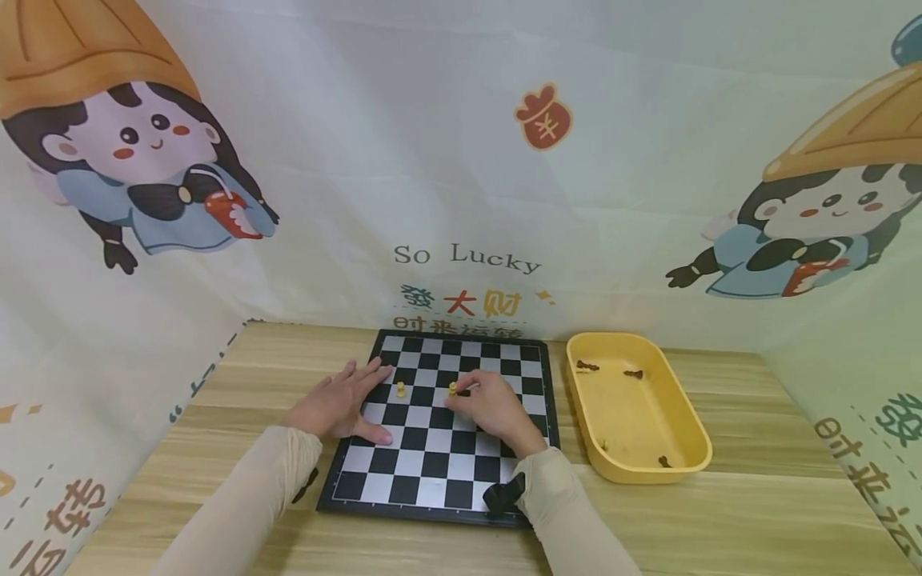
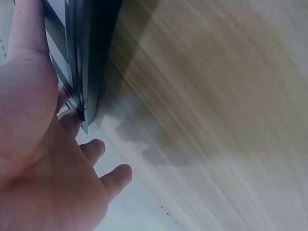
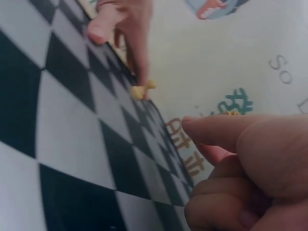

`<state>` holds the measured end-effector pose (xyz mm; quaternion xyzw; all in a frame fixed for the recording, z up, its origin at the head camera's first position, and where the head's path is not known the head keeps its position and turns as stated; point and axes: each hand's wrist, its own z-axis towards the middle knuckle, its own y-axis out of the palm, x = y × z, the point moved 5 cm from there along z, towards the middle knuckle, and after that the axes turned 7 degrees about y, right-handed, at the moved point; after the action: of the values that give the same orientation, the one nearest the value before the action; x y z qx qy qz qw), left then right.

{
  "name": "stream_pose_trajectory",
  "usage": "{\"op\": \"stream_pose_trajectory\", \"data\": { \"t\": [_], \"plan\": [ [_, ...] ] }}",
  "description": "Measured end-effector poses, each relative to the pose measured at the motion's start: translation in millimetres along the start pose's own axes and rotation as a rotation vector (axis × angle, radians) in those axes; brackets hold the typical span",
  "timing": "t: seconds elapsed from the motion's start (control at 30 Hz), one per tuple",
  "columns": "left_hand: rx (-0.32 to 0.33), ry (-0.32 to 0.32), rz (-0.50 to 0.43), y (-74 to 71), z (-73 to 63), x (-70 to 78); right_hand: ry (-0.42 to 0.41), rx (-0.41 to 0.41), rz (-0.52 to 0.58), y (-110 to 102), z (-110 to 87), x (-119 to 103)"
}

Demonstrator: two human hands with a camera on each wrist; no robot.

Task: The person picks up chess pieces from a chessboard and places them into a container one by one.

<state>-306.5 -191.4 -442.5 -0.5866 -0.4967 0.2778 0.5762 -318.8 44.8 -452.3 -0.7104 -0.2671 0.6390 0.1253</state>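
Observation:
A black-and-white chessboard point(image 1: 425, 464) lies on the wooden table. My left hand point(image 1: 338, 404) is spread at its left edge, fingers straight and thumb over the squares; in the left wrist view the fingers point(image 2: 119, 179) reach past the board's dark side. One small yellow chess piece point(image 1: 401, 390) stands on the board just right of the left hand. Near the board's middle, my right hand point(image 1: 493, 408) pinches a second yellow chess piece point(image 1: 452, 388) between thumb and fingers. From the right wrist, only that piece's top point(image 3: 233, 112) shows above the thumb.
To the board's right stands a yellow plastic tub point(image 1: 627, 416) with several small chess pieces, dark ones point(image 1: 634, 374) and a yellow one point(image 1: 604, 445), lying inside. A printed cloth point(image 1: 461, 176) hangs behind the table and along both sides.

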Motion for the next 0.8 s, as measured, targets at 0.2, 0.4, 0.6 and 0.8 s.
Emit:
{"op": "stream_pose_trajectory", "data": {
  "t": [0.2, 0.4, 0.6, 0.8],
  "plan": [
    [0.008, 0.014, -0.005, -0.4, -0.6, 0.5, 0.000, 0.031, 0.079, -13, -5.0, -3],
    [0.010, 0.019, -0.008, 0.0, -0.4, -0.1, 0.018, 0.076, 0.102, -27, -14.3, -5],
    [0.008, 0.020, -0.004, -0.1, -0.6, 0.0, 0.050, 0.140, 0.111, -39, -22.4, -7],
    [0.003, 0.017, 0.002, 0.6, 0.2, 0.4, 0.054, 0.161, 0.144, -46, -27.0, -7]
  ]
}}
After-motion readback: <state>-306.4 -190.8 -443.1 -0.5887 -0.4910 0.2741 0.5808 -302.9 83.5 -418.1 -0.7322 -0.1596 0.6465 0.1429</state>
